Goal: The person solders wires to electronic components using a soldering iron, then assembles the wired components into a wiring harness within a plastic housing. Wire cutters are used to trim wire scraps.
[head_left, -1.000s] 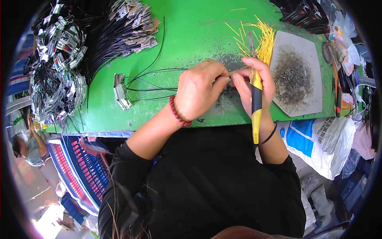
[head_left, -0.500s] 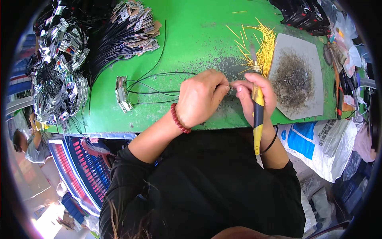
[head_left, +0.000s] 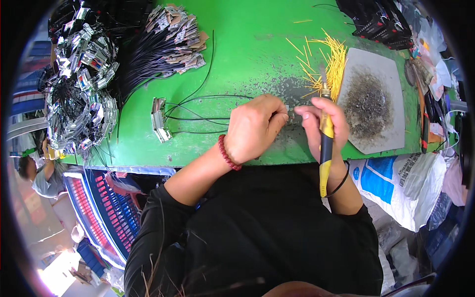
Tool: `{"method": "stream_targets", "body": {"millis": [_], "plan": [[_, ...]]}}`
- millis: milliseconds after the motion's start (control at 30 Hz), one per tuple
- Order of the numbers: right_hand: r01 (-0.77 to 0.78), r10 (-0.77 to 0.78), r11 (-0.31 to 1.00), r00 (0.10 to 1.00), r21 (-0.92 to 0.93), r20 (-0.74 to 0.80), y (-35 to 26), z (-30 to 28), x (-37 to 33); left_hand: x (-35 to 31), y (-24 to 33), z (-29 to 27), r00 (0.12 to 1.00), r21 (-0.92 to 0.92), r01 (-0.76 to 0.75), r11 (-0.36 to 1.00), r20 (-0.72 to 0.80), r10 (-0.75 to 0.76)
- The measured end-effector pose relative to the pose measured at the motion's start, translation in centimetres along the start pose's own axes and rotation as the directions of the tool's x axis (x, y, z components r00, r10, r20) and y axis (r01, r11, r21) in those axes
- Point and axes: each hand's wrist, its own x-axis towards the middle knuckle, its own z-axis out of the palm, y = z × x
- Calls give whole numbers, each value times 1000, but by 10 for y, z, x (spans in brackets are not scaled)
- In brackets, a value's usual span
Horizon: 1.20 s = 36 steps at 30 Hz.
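Observation:
My left hand [head_left: 257, 128], a red bead bracelet at its wrist, is closed with thumb and forefinger pinched. Thin black wires [head_left: 203, 119] run into it from a silver metal-cased connector piece [head_left: 159, 120] lying on the table to its left. A small pale bit shows at the fingertips, too small to name. My right hand [head_left: 329, 123] is wrapped round a yellow and black soldering iron [head_left: 326, 148], its metal tip pointing away from me. The thumb and forefinger of that hand are a short gap from my left fingertips.
Silver connector pieces [head_left: 81, 109] with black wires pile up at left, beside a bundle of wired ends [head_left: 173, 39]. Yellow sticks [head_left: 334, 59] lie next to a grey board [head_left: 396, 114] with dark residue. Black parts [head_left: 378, 22] stand far right on the green table [head_left: 242, 44].
The whole view has shifted slightly. My right fingertips have drawn a little away from my left ones, which still pinch.

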Motion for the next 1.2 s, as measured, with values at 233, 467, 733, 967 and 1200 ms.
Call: {"method": "stream_targets", "body": {"millis": [233, 467, 733, 967, 1200], "plan": [[-7, 6, 999, 1000, 35, 25, 1, -2, -8, -2, 1, 0, 999, -9, 41, 999, 14, -41], [-19, 20, 999, 1000, 46, -20, 1, -2, -6, -3, 5, 1, 999, 1, 38, 999, 20, -38], [-64, 65, 996, 997, 56, -30, 0, -2, -8, -2, 0, 4, 1000, 22, 12, 1000, 26, -13], [-20, 19, 999, 999, -27, -32, 3, -2, -4, 0, 1, 7, 1000, 76, -14, 997, 15, 13], [-303, 308, 944, 951, 134, -17, -1, -22, -22, 6, -18, 16, 994, 277, -110, 954, 30, 106]]}}
